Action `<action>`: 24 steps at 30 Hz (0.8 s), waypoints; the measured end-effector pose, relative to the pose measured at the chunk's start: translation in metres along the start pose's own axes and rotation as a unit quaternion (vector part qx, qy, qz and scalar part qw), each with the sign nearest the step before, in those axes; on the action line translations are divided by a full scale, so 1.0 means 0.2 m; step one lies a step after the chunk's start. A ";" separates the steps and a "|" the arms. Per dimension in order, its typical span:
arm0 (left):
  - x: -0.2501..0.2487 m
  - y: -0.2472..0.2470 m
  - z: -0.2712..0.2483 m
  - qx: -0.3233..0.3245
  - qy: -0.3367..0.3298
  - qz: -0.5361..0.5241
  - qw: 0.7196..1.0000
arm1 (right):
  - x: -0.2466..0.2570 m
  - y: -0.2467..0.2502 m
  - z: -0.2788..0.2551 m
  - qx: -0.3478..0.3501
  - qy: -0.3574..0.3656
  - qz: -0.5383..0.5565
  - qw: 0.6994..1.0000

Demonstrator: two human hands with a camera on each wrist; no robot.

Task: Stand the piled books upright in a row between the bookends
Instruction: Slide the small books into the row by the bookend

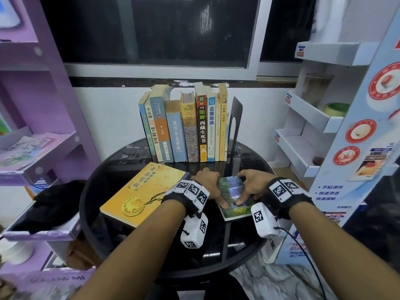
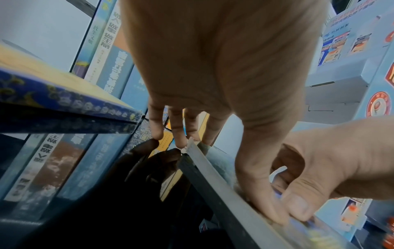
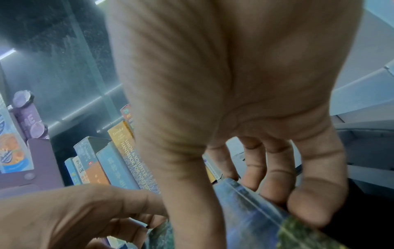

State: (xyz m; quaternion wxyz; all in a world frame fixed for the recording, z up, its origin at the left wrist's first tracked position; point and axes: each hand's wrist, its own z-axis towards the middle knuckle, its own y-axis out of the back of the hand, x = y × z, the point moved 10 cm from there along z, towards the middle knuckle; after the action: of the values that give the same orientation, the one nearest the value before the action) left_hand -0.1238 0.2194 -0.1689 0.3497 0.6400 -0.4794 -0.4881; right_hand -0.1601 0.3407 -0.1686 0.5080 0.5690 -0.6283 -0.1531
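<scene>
A large yellow book lies flat at the left of the round black glass table, apart from the hands. Just right of it, the left hand and right hand close from either side on a thin green-covered book lying flat near the table's front. The left thumb presses its near cover while the fingers reach along its far left edge; the right thumb and curled fingers pinch its right side. Its long axis runs away from the person, towards the row of upright books standing behind it against the wall. The black bookend closes that row on the right, nearer the right hand. Standing the thin book likely means tipping it up onto its end.
</scene>
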 end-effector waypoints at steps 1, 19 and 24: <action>0.00 0.00 0.00 -0.003 -0.003 -0.009 1.000 | 0.00 0.00 0.00 0.003 0.003 0.007 1.000; 0.03 0.04 -0.01 -0.014 -0.046 -0.198 0.979 | 0.08 0.08 -0.01 -0.032 0.076 0.078 0.993; 0.07 0.05 -0.02 -0.013 -0.047 -0.411 0.910 | 0.10 0.12 -0.03 -0.049 0.109 0.139 0.983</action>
State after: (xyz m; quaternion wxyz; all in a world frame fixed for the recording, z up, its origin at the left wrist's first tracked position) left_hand -0.1223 0.2026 -0.1639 0.1040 0.7523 -0.1830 -0.6243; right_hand -0.1649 0.3321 -0.1377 0.6168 0.4636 -0.6342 -0.0488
